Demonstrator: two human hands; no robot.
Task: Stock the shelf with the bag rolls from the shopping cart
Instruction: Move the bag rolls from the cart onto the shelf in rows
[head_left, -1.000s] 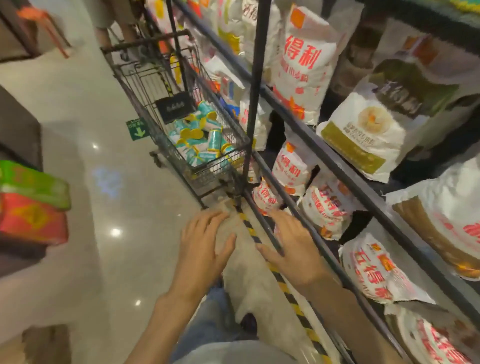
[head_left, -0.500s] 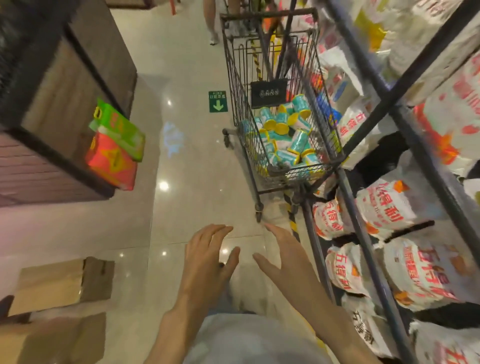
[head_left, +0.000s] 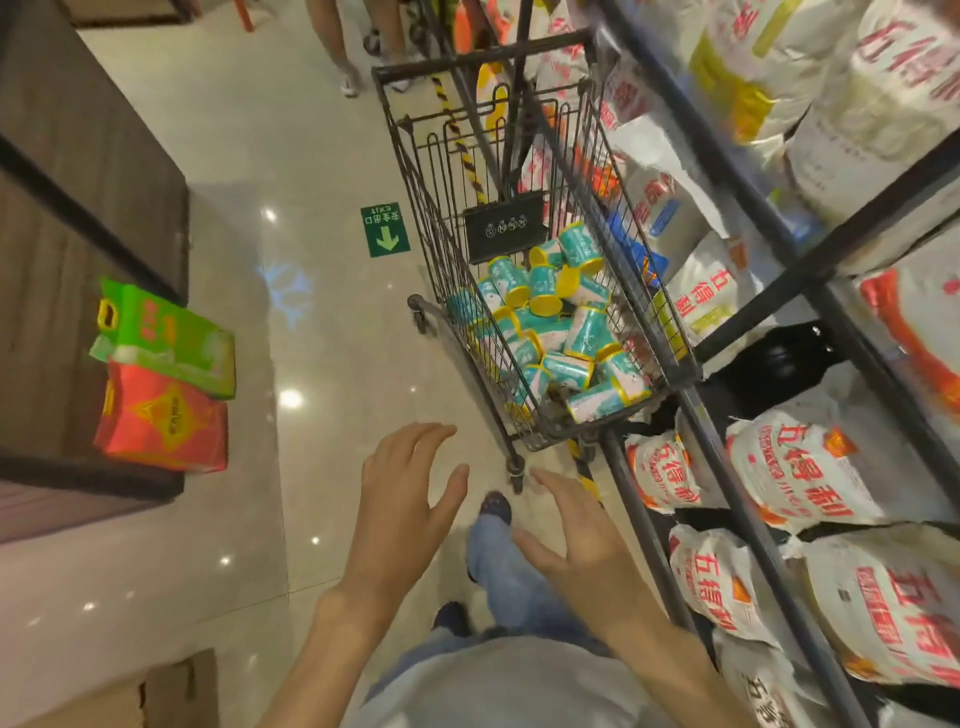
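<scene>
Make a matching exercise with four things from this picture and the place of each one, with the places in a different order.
Things:
1. bag rolls
2. exit sign
3. white sacks
4. green box

Places:
A. on the floor, left of the cart
B. on top of the red box
C. in the shopping cart
D. on the metal shelf at the right

Pairs: 1-C, 2-A, 3-D, 4-B
</scene>
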